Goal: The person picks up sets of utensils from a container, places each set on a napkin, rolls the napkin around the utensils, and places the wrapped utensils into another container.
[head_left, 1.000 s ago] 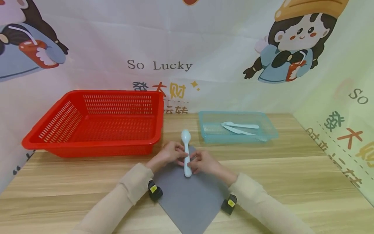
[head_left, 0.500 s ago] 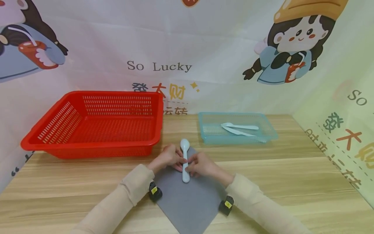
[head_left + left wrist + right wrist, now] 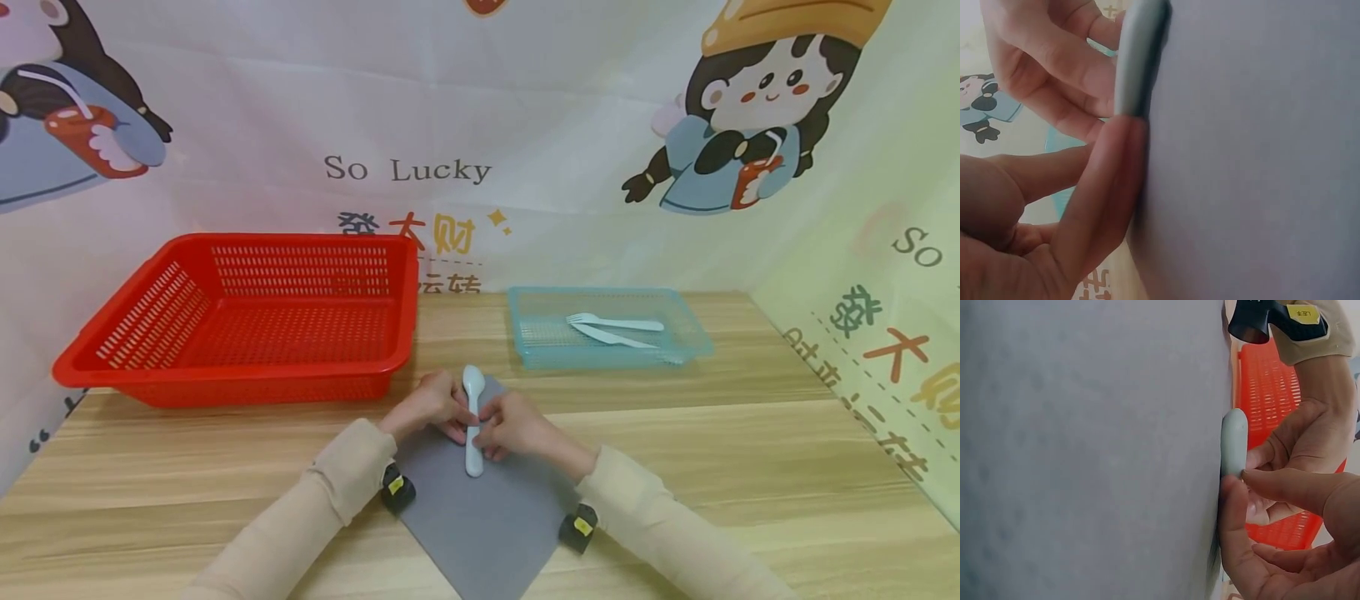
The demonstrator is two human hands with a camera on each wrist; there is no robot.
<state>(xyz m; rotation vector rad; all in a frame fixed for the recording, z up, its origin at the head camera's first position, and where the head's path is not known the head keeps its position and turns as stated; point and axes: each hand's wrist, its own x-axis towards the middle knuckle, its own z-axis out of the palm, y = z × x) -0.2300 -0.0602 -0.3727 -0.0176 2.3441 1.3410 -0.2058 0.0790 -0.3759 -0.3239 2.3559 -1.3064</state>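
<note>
- Pale blue-white plastic spoon [image 3: 473, 402]: 1 pc; oval bowl, long slim handle, rounded end, smooth w/ slight sheen. Bowl points away from the person, handle end toward them. Can't tell if bowl faces up or down.
- Loc.: over the far part of the grey flat four-cornered mat [image 3: 480, 533] (1), approx. in line w/ its far & near corners; on it or just above, can't tell if touching.
- Hands: 2, one each side of spoon. Left hand [image 3: 435, 406]: thumb & fingers pinch the handle. Right hand [image 3: 517, 427]: also clamped on the handle, thumb + index, a bit nearer its end.
- Red rect. plastic basket w/ slotted walls [image 3: 247, 367]: 1, beyond L hand.
- Light-blue see-through rect. plastic basket [image 3: 600, 292]: 1, beyond R hand. In it: 1 pale plastic fork [image 3: 630, 325] & 1 pale plastic knife [image 3: 611, 337], heads close tog.; pale bit at near R corner too unclear to ID.
- Beige sleeves [image 3: 660, 517]: 2; black wrist cams w/ yellow labels [image 3: 579, 527]: 2, one per wrist.
- Light wood-grain table [image 3: 750, 467]: 1.
- White printed cloth [image 3: 525, 108] behind: 2 cartoon figures in view.
</note>
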